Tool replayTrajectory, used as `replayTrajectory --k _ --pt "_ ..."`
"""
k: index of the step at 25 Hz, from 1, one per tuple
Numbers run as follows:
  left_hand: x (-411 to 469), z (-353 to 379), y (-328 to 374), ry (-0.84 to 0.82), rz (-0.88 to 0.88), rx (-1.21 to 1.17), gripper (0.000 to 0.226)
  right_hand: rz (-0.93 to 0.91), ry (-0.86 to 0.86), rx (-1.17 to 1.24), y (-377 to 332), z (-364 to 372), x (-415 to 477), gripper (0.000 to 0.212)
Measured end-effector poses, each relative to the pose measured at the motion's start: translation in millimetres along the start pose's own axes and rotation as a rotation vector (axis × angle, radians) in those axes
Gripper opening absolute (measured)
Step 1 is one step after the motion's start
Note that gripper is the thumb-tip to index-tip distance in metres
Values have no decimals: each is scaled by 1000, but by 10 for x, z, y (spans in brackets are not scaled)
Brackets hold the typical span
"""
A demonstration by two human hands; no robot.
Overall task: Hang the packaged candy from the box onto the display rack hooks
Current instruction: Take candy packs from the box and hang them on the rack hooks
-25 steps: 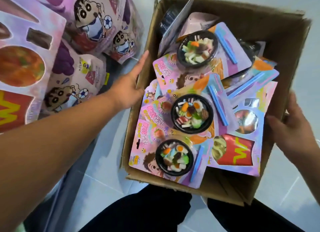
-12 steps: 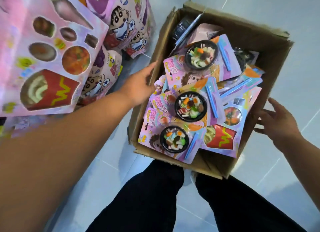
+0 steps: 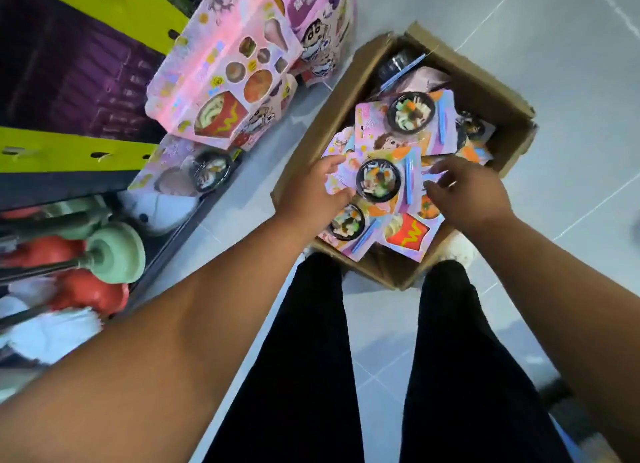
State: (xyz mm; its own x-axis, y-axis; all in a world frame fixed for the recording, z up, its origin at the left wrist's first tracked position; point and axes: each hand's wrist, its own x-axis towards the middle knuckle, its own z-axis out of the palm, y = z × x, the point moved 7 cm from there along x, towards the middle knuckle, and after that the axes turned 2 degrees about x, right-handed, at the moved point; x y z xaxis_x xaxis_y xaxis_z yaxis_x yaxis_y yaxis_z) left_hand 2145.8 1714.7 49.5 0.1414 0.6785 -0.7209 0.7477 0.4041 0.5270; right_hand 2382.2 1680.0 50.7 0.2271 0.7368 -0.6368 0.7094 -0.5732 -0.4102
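An open cardboard box (image 3: 513, 115) sits on the floor in front of my feet. It holds several pink and purple candy packs, each with a black bowl of gummies. A fries-print pack (image 3: 408, 235) lies at its near corner. My left hand (image 3: 311, 196) rests on the left edge of the middle bowl pack (image 3: 378, 184), with fingers and thumb spread over the card. My right hand (image 3: 467, 194) hovers over the pack's right edge with its fingers apart. Neither hand has the pack lifted.
The display rack (image 3: 69, 151) with yellow-green strips stands at left. A large pink candy pack (image 3: 225, 81), a bowl pack (image 3: 194, 175) and cartoon bags (image 3: 318, 29) hang on it. Green and red round toys (image 3: 114, 251) sit lower left. My black-trousered legs (image 3: 311, 358) stand on grey tiles.
Both hands have left the box's outer sides and moved inward over the middle bowl pack. The view has risen and pulled back, showing more of the rack.
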Motion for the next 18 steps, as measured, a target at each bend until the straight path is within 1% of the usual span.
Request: replayTrajectory --k 3,5,8,10,13,16,18 --pt "-222 12 -18 72 -64 -46 55 -158 -110 -120 -244 81 145 31" --pt "-289 32 -131 153 -122 -67 55 -244 -188 -233 -383 158 253 40" --pt "-342 149 -340 242 -244 -55 57 -397 -278 -495 -439 264 372 55" --pt "-325 324 -444 238 -272 2 61 -479 -321 -671 -408 289 422 63" --pt "-272 635 -674 255 -323 22 68 -533 -353 -856 -346 408 584 77" --pt "-146 988 -966 220 -398 100 73 -587 -360 -915 -336 660 802 84" --pt "-21 1164 -1191 207 -444 130 83 -612 -355 -926 -340 835 955 85"
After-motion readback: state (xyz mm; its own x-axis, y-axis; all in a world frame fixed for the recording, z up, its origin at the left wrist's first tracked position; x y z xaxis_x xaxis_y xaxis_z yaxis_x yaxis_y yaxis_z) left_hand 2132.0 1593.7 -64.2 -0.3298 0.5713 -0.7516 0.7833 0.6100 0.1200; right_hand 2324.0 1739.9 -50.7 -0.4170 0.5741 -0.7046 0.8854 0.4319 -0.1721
